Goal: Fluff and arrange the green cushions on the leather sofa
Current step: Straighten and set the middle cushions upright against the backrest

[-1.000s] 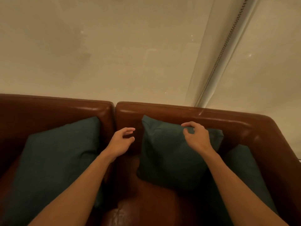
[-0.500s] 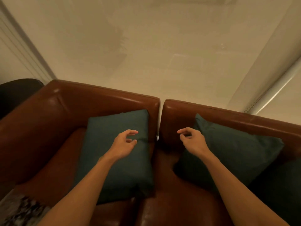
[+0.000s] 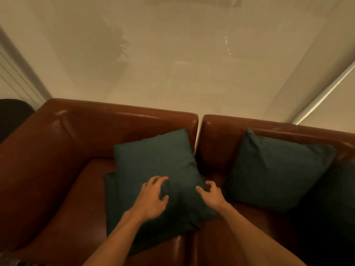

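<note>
Seating: two brown leather sofa sections (image 3: 119,135), (image 3: 269,131), set side by side with a narrow gap between their backs; glossy highlights along the top edges.
Cushions, count: three dark green square fabric cushions; the left cushion (image 3: 157,166) leans on the left section's seat and back, beside the gap; the middle cushion (image 3: 276,173) leans against the right section's back; the third cushion (image 3: 330,212) shows only in part at the right edge (largely in shadow).
Left hand (image 3: 153,200): fingers spread and loosely curled, lying on the face of the left cushion; gripping nothing.
Right hand (image 3: 211,194): fingers apart and curved at the left cushion's right edge; whether it touches the fabric cannot be told.
Forearms: two, bare, entering from the bottom edge.
Backdrop: pale cream wall (image 3: 182,60) behind the sofa; a dark rounded object (image 3: 13,116) at far left, unidentifiable.
Writing and labels: none legible on any surface.
</note>
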A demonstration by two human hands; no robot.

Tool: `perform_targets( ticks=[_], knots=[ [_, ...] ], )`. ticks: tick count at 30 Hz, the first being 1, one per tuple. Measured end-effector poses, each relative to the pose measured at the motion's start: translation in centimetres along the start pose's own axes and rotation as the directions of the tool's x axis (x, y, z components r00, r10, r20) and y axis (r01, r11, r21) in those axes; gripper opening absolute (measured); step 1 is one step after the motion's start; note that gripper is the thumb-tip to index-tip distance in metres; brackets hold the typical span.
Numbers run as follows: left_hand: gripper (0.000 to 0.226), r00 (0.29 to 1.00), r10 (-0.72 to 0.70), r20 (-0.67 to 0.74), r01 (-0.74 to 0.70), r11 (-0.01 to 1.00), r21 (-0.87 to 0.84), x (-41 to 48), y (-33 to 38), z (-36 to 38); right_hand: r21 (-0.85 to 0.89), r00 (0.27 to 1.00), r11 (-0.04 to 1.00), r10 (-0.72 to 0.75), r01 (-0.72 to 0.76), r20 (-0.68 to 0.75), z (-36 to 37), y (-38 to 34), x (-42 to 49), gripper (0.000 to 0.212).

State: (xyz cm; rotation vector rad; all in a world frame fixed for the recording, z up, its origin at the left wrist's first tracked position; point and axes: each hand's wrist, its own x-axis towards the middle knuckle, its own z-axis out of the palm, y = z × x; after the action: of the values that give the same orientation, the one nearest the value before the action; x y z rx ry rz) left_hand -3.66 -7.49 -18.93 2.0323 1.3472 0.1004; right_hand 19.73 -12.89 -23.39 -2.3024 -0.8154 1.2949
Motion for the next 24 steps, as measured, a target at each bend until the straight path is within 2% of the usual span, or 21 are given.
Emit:
perform_targets(
  ticks=[4,6,7,9,10,11,14,16,18,21,24],
  knots=[
    [0.079,0.981,-0.072,0.182,0.045,0.988,0.149,-0.1,0.0,0.8,0.082,0.992,0.988,0.127,-0.128,0.019,1.2,2.4,-0.2,0.074],
    [0.080,0.961,-0.109,0.253,0.063,0.981,0.185,-0.3,0.3,0.9,0.149,0.985,0.973,0.172,-0.174,0.028,1.9,3.6,0.2,0.084],
    [0.081,0.952,-0.122,0.280,0.071,0.980,0.187,-0.3,0.2,1.0,0.201,0.980,0.960,0.193,-0.197,0.038,2.4,4.3,0.6,0.098],
    [0.083,0.939,-0.140,0.313,0.085,0.979,0.184,-0.2,-0.1,1.0,0.238,0.976,0.947,0.213,-0.216,0.038,3.3,6.8,3.0,0.139],
    [0.083,0.936,-0.145,0.322,0.086,0.978,0.191,-0.2,-0.2,0.9,0.240,0.975,0.946,0.215,-0.220,0.046,3.3,7.2,3.3,0.148],
    [0.084,0.932,-0.149,0.330,0.087,0.977,0.194,-0.1,-0.3,1.0,0.233,0.974,0.946,0.217,-0.224,0.056,3.0,6.6,2.7,0.140],
    [0.085,0.918,-0.156,0.365,0.085,0.976,0.203,-0.2,0.4,1.5,0.160,0.975,0.963,0.203,-0.216,0.089,1.9,4.8,0.8,0.080],
    [0.090,0.909,-0.172,0.379,0.089,0.970,0.227,-0.2,1.3,2.0,0.066,0.979,0.984,0.158,-0.168,0.130,1.8,4.6,0.2,0.057],
    [0.097,0.912,-0.173,0.373,0.087,0.968,0.237,-0.3,2.3,2.4,0.037,0.977,0.992,0.110,-0.119,0.181,2.2,4.3,-0.4,0.042],
    [0.110,0.907,-0.157,0.391,0.066,0.970,0.236,-0.3,3.4,2.7,0.105,0.970,0.991,0.055,-0.082,0.235,3.3,3.1,-1.6,0.027],
    [0.121,0.909,-0.172,0.380,0.068,0.960,0.271,-0.8,3.3,2.8,0.188,0.969,0.981,0.006,-0.054,0.246,4.0,2.0,-2.5,0.024]
  ],
)
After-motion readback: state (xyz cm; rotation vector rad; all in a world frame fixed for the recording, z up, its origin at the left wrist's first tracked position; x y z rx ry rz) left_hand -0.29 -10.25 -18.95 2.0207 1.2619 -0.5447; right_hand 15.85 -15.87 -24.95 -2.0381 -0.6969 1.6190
